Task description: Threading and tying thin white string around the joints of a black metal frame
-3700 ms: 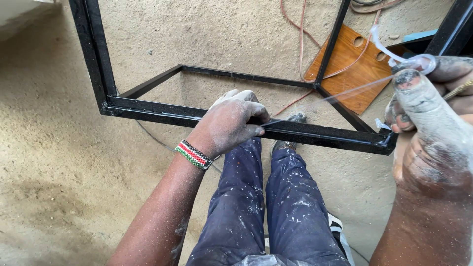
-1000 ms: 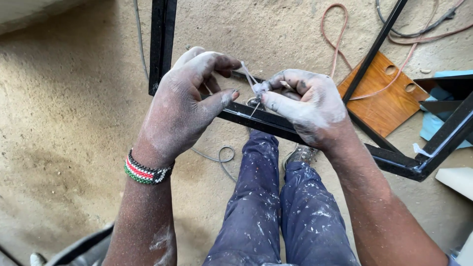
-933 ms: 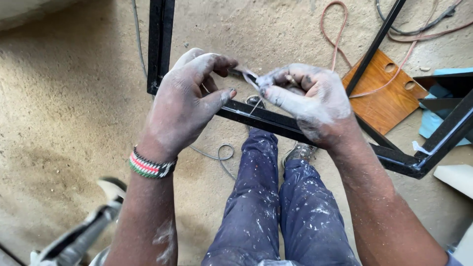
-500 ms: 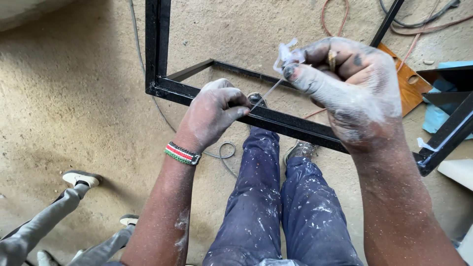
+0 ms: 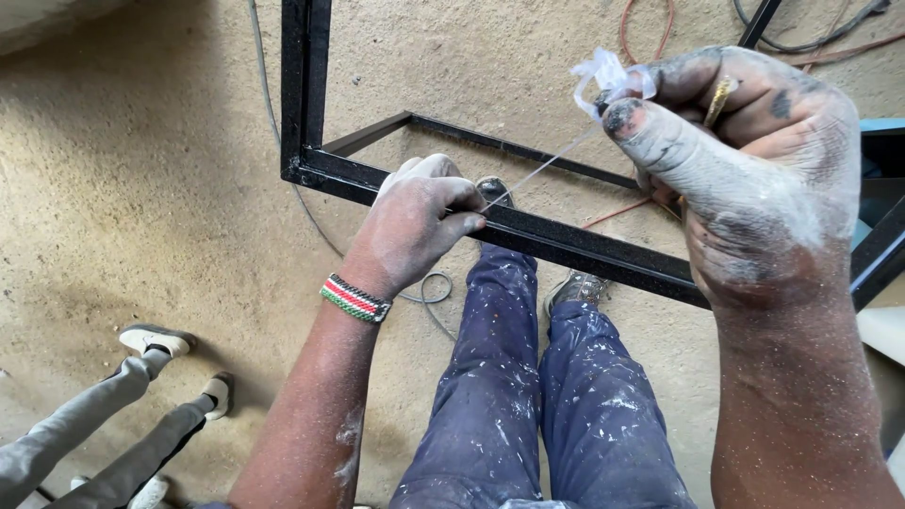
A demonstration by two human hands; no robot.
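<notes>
A black square-tube metal frame [image 5: 566,247] stands on the sandy floor in front of my legs. My left hand [image 5: 415,219] rests on its near bar, fingers pinched around a thin clear plastic strip [image 5: 542,168]. The strip runs taut up to my right hand [image 5: 745,160], which is raised close to the camera and grips the crumpled clear end [image 5: 608,71] between thumb and fingers. Both hands are dusted white. A striped bead bracelet [image 5: 355,299] sits on my left wrist, a gold ring [image 5: 718,97] on my right hand.
My paint-spattered blue trousers [image 5: 528,396] and shoes are below the frame. Another person's grey-trousered legs and pale shoes [image 5: 156,339] stand at the lower left. Cables [image 5: 660,28] lie on the floor behind the frame. A blue object [image 5: 881,127] sits at the right edge.
My hands, close together at the bar a second ago, have drawn apart: the right rose toward the camera pulling the strip taut, the left stayed on the bar. Another person's legs came in at lower left.
</notes>
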